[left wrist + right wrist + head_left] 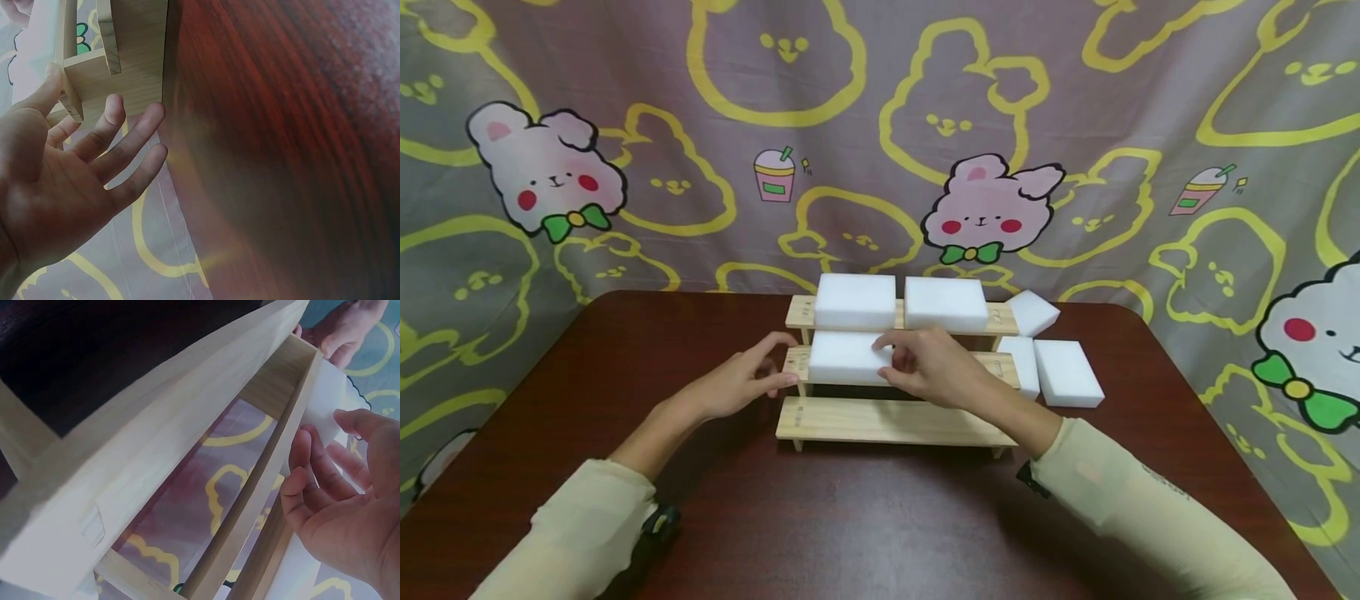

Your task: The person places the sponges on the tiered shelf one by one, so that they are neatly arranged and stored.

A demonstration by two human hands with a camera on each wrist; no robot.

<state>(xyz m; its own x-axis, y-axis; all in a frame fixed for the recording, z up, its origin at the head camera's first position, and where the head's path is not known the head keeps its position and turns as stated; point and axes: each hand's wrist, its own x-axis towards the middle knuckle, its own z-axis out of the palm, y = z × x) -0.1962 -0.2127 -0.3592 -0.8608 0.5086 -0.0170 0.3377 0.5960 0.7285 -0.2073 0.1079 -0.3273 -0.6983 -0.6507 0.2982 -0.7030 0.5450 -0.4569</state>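
A pale wooden three-tier stand (880, 421) stands on the table. In the head view, my right hand (936, 367) holds the right end of a white foam block (846, 354) on the middle tier, thumb in front. The right wrist view shows that hand (350, 506) with thumb against the block (328, 400) and the other fingers bent below. At the middle tier's left end, my left hand (733, 383) pinches the plank between thumb and forefinger. Its other fingers spread loosely in the left wrist view, beside the stand (140, 56).
Two more white blocks, one left (855, 300) and one right (946, 302), sit on the top tier. Several loose blocks, such as the outer one (1067, 372), lie right of the stand on the dark red-brown table (700, 500). A patterned curtain (865, 100) hangs behind.
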